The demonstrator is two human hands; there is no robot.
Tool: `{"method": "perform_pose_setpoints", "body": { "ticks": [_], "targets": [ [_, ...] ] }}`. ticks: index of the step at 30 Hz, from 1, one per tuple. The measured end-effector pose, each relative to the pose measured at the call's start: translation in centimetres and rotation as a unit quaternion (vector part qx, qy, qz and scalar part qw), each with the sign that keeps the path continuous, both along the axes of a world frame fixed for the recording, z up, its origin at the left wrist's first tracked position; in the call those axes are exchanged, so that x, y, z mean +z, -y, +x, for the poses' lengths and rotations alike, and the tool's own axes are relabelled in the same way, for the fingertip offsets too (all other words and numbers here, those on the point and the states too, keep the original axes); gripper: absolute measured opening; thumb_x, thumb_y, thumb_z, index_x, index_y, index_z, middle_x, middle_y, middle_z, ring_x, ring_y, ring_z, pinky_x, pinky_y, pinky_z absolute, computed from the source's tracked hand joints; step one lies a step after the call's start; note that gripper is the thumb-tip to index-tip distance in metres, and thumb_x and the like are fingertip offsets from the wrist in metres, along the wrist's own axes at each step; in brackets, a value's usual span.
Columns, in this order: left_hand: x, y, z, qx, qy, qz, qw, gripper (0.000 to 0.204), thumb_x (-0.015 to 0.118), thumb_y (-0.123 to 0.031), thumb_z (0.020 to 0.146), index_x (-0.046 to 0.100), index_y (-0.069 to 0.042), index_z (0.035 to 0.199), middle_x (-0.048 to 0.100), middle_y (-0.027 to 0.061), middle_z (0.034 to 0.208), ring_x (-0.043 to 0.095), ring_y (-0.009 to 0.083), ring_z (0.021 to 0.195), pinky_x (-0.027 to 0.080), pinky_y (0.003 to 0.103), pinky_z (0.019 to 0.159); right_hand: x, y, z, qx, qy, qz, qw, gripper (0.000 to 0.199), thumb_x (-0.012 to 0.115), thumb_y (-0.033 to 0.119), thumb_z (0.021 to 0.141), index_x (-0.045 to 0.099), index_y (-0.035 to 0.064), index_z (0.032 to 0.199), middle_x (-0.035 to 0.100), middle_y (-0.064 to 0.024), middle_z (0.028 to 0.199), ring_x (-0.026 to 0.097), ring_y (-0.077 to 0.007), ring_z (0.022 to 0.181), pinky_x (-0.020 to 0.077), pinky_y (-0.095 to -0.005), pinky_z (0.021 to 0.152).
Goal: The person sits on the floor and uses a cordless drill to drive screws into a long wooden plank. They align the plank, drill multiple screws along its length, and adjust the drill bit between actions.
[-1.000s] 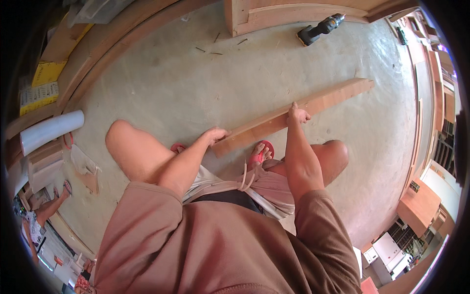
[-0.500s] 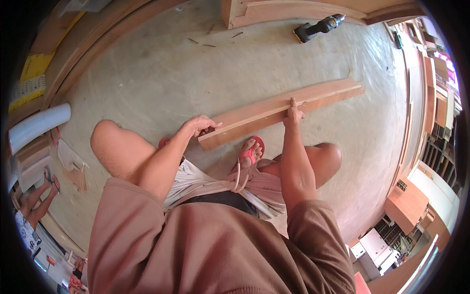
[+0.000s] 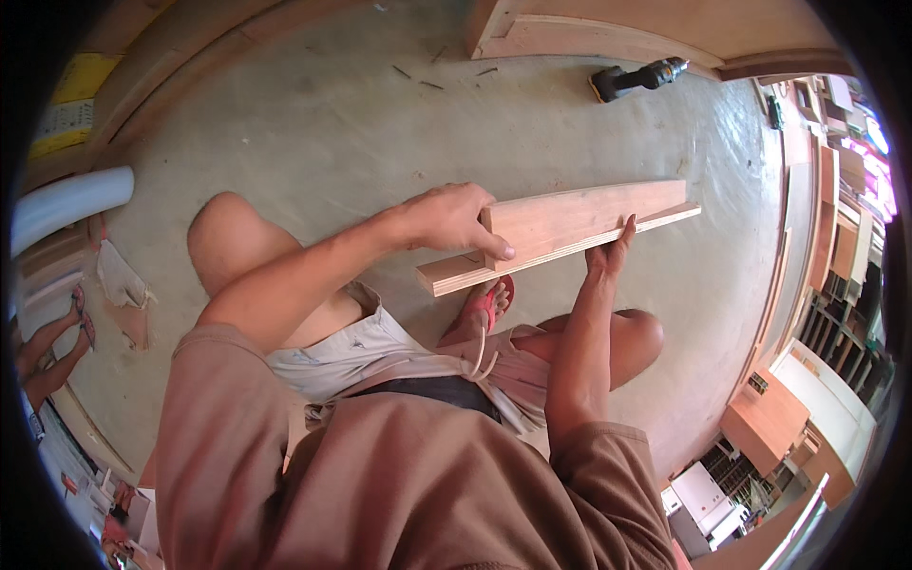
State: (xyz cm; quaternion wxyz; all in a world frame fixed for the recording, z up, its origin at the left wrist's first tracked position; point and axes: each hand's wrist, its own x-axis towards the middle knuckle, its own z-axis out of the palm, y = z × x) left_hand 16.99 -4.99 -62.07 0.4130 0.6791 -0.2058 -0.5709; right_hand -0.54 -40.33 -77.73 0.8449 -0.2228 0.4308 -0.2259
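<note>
In front of my knees a pale wooden board [image 3: 584, 211] stands on its long edge along a plywood strip [image 3: 444, 274] with a layered edge. I cannot tell whether the two are joined. My left hand [image 3: 461, 220] is wrapped round the board's left end, thumb on the near face. Beyond that end, the strip sticks out to the left. Farther right, my right hand [image 3: 613, 251] grips the strip from below, fingers partly hidden under it and one digit up at its near edge.
A black cordless drill [image 3: 638, 78] lies on the concrete floor near a large wooden panel [image 3: 608, 38]. Thin dark scraps lie left of it. A pale roll [image 3: 76, 204] is at far left, with another person's legs [image 3: 57, 347] below. Stacked boards [image 3: 826, 218] line the right side.
The wood has been turned, so the board now stands up from the strip. My left hand has shifted right and up onto the board's end; my right hand has moved right and lower.
</note>
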Motion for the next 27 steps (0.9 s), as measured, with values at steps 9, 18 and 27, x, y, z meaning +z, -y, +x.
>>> {"method": "perform_pose_setpoints", "body": {
  "ticks": [9,18,27],
  "targets": [
    [-0.8,0.5,-2.2,0.024,0.058,-0.062,0.996,0.064,0.084,-0.044,0.078,0.071,0.003,0.12,0.076,0.0185,0.103,0.072,0.0263,0.093,0.054,0.038,0.087,-1.1,0.6,-1.2,0.004,0.039,-0.058,0.998,0.072,0.074,0.045,0.097,0.047,0.006,0.15,0.055,-0.0151,0.15,0.051,-0.0364,0.139,0.043,-0.0568,0.118],
    [-3.4,-0.8,-1.8,0.061,-0.017,-0.077,0.995,0.065,0.083,-0.042,0.081,0.067,0.001,0.127,0.076,0.011,0.108,0.067,0.0175,0.098,0.051,0.033,0.092,0.2,-0.4,-0.3,-0.004,0.025,-0.028,0.999,0.07,0.069,0.036,0.095,0.043,0.0052,0.153,0.052,-0.0196,0.152,0.05,-0.04,0.14,0.0395,-0.0608,0.119],
    [-3.6,-1.3,-2.2,0.041,-0.063,-0.075,0.994,0.063,0.083,-0.044,0.08,0.069,0.001,0.122,0.076,0.0123,0.106,0.068,0.0189,0.095,0.052,0.034,0.09,0.3,-0.8,0.5,-0.046,-0.042,-0.016,0.998,0.068,0.066,0.029,0.091,0.044,0.0015,0.149,0.055,-0.018,0.141,0.055,-0.0401,0.132,0.0435,-0.0598,0.116]
  ]
}}
